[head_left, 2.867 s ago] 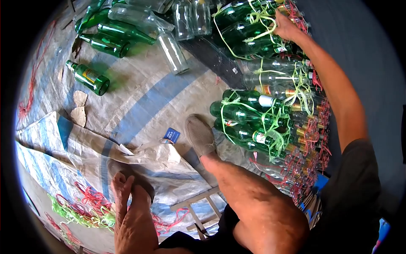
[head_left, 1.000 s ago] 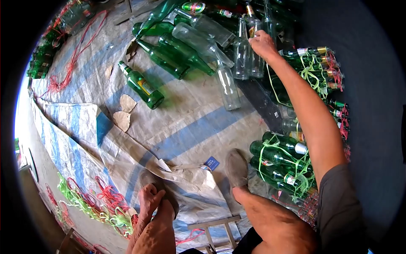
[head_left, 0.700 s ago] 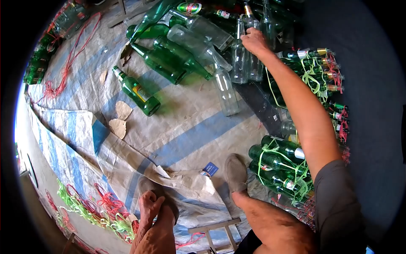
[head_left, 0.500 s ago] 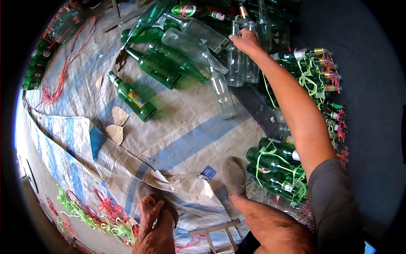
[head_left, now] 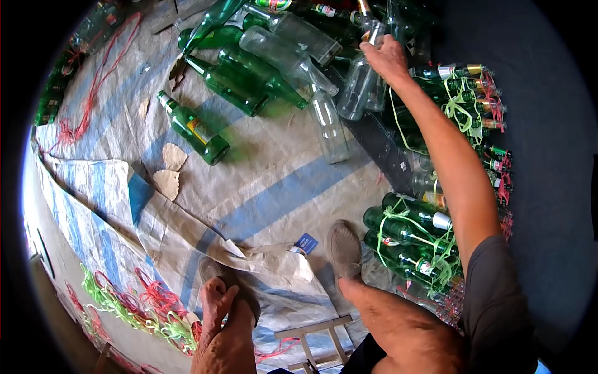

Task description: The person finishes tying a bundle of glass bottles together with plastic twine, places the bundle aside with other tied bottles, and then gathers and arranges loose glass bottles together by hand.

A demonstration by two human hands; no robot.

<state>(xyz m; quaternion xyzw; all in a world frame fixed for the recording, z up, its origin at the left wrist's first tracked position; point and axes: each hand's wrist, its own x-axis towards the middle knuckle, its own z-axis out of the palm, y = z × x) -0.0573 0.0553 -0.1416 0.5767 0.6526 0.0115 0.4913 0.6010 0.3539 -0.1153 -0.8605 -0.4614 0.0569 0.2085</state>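
Observation:
My right hand (head_left: 387,60) is closed round the neck area of a clear glass bottle (head_left: 356,93), which tilts with its base toward me. Other clear bottles stand close behind it, partly hidden by the hand. Just left of it, another clear bottle (head_left: 328,128) lies on the sheet. My left hand (head_left: 216,300), fingers curled and nothing visible in them, is low in the view beside my lower leg, above a shoe.
Loose green bottles (head_left: 233,90) lie on the striped sheet (head_left: 268,206), one labelled bottle (head_left: 194,129) apart. Tied bottle bundles (head_left: 405,240) line the right side. Red and green twine (head_left: 149,305) lies lower left, near a wooden stool (head_left: 314,340).
My right hand has moved right. The clear bottle under it has gone from nearly upright to tilted. The view has shifted slightly, and my left hand stays low and curled.

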